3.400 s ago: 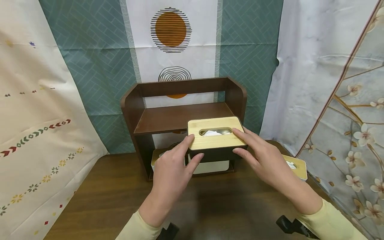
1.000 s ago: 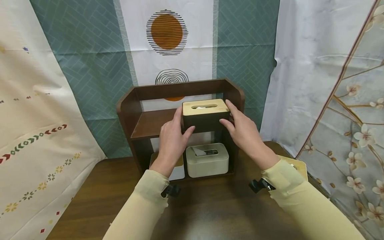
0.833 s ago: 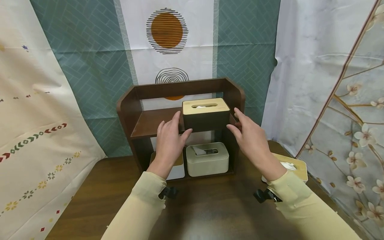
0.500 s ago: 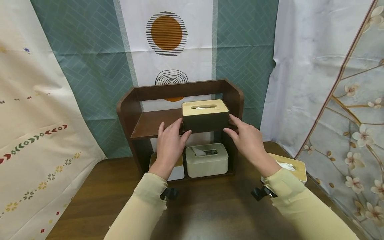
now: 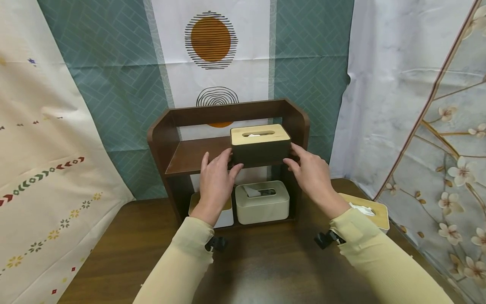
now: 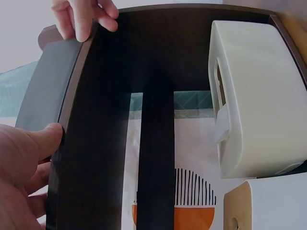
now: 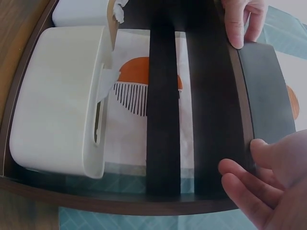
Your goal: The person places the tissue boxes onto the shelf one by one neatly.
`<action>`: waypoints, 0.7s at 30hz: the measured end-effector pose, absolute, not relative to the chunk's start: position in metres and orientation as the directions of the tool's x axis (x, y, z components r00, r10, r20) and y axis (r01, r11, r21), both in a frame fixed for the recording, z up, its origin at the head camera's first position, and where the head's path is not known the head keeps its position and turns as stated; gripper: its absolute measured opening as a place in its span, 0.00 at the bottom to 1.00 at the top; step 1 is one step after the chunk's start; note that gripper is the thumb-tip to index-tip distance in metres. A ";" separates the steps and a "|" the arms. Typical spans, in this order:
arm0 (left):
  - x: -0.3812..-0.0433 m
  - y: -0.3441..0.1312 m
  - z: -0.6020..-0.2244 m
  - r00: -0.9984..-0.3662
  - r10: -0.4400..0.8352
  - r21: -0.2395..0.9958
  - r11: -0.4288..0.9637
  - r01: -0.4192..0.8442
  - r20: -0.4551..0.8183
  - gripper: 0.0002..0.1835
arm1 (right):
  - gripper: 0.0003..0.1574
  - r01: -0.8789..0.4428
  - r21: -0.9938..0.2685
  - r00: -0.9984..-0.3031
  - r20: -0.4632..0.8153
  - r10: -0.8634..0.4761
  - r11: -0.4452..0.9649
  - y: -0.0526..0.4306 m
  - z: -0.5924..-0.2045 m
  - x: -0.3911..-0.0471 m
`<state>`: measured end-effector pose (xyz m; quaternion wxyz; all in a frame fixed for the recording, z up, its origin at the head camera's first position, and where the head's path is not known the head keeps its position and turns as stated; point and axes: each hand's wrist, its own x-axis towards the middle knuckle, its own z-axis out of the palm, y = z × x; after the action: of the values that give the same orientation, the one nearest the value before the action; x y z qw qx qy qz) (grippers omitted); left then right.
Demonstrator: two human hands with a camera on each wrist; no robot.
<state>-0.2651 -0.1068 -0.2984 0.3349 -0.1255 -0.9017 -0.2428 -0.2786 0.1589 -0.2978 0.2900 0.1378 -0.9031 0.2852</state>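
A black tissue box (image 5: 260,153) with a pale wooden lid and a slot showing white tissue sits at the right of the upper shelf (image 5: 197,154), its front face at the shelf's front edge. My left hand (image 5: 217,179) is at its lower left corner, thumb at the bottom front and index finger along the side. At the lower right corner my right hand (image 5: 312,173) mirrors this. In the right wrist view the right thumb (image 7: 261,151) touches the box's lower front edge, the other fingers loosely bent below. The left thumb (image 6: 50,136) lies at that edge too.
On the lower shelf stand a cream tissue box (image 5: 263,211) and, partly behind my left wrist, a white tissue box (image 5: 225,218) with a wooden lid. Another wooden-lidded tissue box (image 5: 379,213) is on the table (image 5: 250,270) at right. Patterned cloths (image 5: 311,76) hang behind.
The black tissue box went from being held in front of the unit onto the upper shelf. Both hands slid down its sides; the right hand came away briefly, then returned to the lower corner.
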 end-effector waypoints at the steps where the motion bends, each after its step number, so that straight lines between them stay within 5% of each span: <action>1: -0.266 -0.107 -0.298 -0.743 0.064 0.352 0.852 0.389 0.667 0.32 | 0.36 -0.413 -0.434 -0.793 0.604 -0.082 0.801 0.159 -0.298 -0.279; 21: -0.266 -0.105 -0.298 -0.744 0.062 0.345 0.858 0.381 0.666 0.31 | 0.36 -0.413 -0.445 -0.795 0.602 -0.076 0.794 0.158 -0.298 -0.279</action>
<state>-0.2657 -0.1055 -0.2975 0.3362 -0.1227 -0.9032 -0.2369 -0.2793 0.1584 -0.2983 0.2901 0.1357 -0.9017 0.2907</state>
